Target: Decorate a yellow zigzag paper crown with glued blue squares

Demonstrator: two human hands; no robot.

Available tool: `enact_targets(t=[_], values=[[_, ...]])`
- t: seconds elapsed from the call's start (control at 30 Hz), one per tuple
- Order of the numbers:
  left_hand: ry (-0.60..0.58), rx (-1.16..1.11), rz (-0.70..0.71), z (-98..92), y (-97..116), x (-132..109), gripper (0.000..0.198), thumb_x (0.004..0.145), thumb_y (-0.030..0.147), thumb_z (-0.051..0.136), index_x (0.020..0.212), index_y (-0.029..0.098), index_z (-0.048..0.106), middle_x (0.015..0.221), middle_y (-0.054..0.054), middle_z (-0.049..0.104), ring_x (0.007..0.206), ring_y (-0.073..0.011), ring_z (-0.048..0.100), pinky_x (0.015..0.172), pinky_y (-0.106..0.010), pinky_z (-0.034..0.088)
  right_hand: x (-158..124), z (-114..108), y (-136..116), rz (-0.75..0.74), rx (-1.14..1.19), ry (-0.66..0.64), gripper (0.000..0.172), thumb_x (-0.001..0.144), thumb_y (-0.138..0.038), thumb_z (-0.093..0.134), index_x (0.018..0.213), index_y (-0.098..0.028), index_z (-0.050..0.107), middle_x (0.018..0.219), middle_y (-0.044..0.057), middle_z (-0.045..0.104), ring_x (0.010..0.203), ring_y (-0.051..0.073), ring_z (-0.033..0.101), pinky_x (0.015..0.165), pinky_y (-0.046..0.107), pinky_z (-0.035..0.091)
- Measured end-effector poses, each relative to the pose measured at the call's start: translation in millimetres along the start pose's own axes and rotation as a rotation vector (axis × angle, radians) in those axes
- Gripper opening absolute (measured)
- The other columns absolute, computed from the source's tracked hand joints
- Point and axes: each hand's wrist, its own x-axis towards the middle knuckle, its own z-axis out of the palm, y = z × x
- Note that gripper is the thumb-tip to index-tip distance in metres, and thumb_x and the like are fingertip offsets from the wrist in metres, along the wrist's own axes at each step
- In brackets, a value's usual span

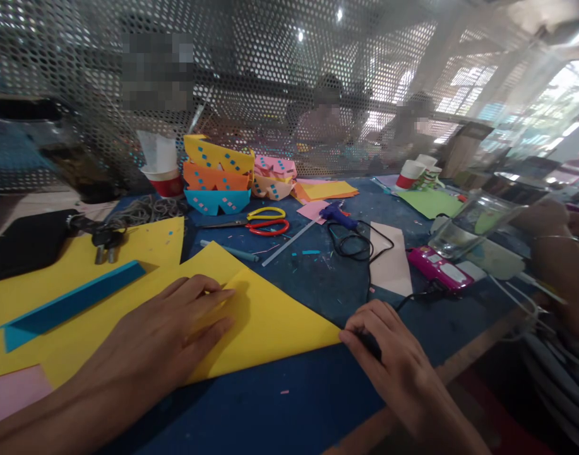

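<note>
**Flat palm on yellow paper, curled hand at its tip**

At the far left a long blue paper strip [66, 306] lies on a large yellow paper sheet [43, 278], with a pink paper corner [14, 392] below it near the table's edge.

The left hand [161, 344] lies palm down on a folded yellow paper triangle [274, 322] that rests on the dark blue table top [289, 404]. Its fingers [201, 300] are stretched out, only slightly apart, and pressed flat on the paper; they grip nothing.

The triangle's pointed tip reaches rightward and meets the right hand [393, 360]. That hand's fingers [365, 322] are curled in close together, the knuckles raised, the thumb touching the paper's tip. Something dark shows under the curled fingers, possibly the black cord [360, 243] that runs across the table, but the view does not show whether the hand is actually gripping it.

Farther back lie scissors with red and yellow handles [265, 221], a blue glue gun [339, 216] and a stack of coloured paper masks [218, 174]. To the right sits a pink plastic device [438, 268], and at the right edge another person's arm [554, 240].
</note>
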Motion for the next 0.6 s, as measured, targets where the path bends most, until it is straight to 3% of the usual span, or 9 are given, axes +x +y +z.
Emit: enact_targets(t=[0.27,0.6], values=[[-0.026,0.009,-0.022,-1.5,3.6,0.7,0.037,0.105,0.045,0.046,0.124,0.029,0.073,0.121,-0.005,0.070,0.106,-0.0274,0.067,0.096,-0.042,0.053,1.6,1.5,-0.9,0.010,-0.017,0.007,0.014,0.107,-0.020,0.057,0.094,-0.024,0.057,0.093,0.003,0.059,0.090,0.021,0.056,0.082,0.035,0.046],[0.025,-0.018,0.019,5.6,-5.8,0.0,0.035,0.101,0.048,0.052,0.125,0.036,0.075,0.121,-0.005,0.072,0.104,-0.0277,0.068,0.089,-0.039,0.056,-0.6,6.7,2.2,-0.005,-0.062,0.039,0.016,0.108,-0.021,0.056,0.092,-0.024,0.054,0.091,0.002,0.058,0.087,0.021,0.056,0.081,0.036,0.046]])
